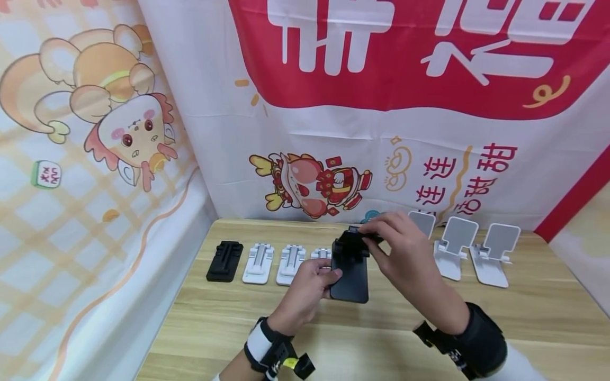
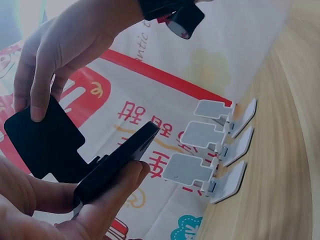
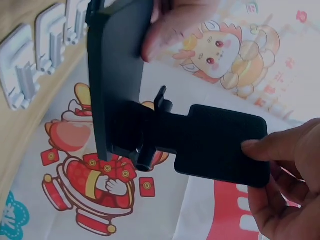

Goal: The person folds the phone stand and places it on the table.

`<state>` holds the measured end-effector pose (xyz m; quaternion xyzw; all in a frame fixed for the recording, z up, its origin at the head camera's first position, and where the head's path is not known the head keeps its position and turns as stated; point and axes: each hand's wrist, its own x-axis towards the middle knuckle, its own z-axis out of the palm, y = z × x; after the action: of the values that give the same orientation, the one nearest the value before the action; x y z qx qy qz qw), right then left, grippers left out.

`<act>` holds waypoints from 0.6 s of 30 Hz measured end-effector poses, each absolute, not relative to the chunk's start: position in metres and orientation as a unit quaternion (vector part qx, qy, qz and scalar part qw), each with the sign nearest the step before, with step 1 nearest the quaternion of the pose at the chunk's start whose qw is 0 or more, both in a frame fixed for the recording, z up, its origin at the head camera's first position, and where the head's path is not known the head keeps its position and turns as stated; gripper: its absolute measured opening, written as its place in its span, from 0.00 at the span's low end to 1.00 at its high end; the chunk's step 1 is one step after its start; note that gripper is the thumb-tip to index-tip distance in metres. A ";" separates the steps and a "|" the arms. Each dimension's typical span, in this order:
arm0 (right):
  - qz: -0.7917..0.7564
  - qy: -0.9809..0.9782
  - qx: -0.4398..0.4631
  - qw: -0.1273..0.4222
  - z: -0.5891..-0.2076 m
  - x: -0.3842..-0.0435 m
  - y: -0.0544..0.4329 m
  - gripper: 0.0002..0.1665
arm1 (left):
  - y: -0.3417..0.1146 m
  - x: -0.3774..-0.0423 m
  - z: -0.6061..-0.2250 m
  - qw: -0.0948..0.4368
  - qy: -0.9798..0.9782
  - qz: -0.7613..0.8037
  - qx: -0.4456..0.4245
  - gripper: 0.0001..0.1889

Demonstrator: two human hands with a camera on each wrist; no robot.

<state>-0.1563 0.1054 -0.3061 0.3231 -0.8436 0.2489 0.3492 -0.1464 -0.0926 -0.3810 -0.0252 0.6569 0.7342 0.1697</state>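
Note:
A black folding phone stand (image 1: 350,280) is held above the table between both hands. My left hand (image 1: 310,283) grips its flat base by the side, the thumb lying on top. With thumb and fingers, my right hand (image 1: 400,248) pinches the stand's back plate. In the right wrist view that plate (image 3: 220,145) stands out at an angle from the base (image 3: 120,75), and the right hand (image 3: 290,175) holds its outer end. The left wrist view shows the left hand (image 2: 100,210) under the base, with the plate (image 2: 45,140) raised.
Left on the wooden table (image 1: 190,338) lie a folded black stand (image 1: 225,261) and several folded white stands (image 1: 258,263). On the right, three white stands (image 1: 495,254) stand unfolded in a row. A printed cloth (image 1: 214,132) hangs behind the table.

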 end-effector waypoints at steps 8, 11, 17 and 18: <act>0.199 -0.826 0.391 0.353 -0.337 -0.137 0.090 0.15 | -0.101 -0.151 -0.370 0.154 0.632 0.759 -0.029 0.19; 0.154 -0.824 0.404 0.366 -0.350 -0.131 0.085 0.14 | -0.105 -0.153 -0.363 0.127 0.637 0.760 -0.028 0.19; 0.241 -0.826 0.384 0.336 -0.353 -0.131 0.089 0.13 | -0.105 -0.151 -0.358 0.117 0.651 0.750 -0.021 0.19; 0.275 -0.829 0.369 0.318 -0.351 -0.132 0.092 0.11 | -0.105 -0.151 -0.358 0.118 0.653 0.748 -0.021 0.19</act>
<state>-0.1322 0.0920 -0.3513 0.3691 -0.8289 0.2752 0.3177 -0.1506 -0.1051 -0.3581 -0.0214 0.6531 0.7477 0.1180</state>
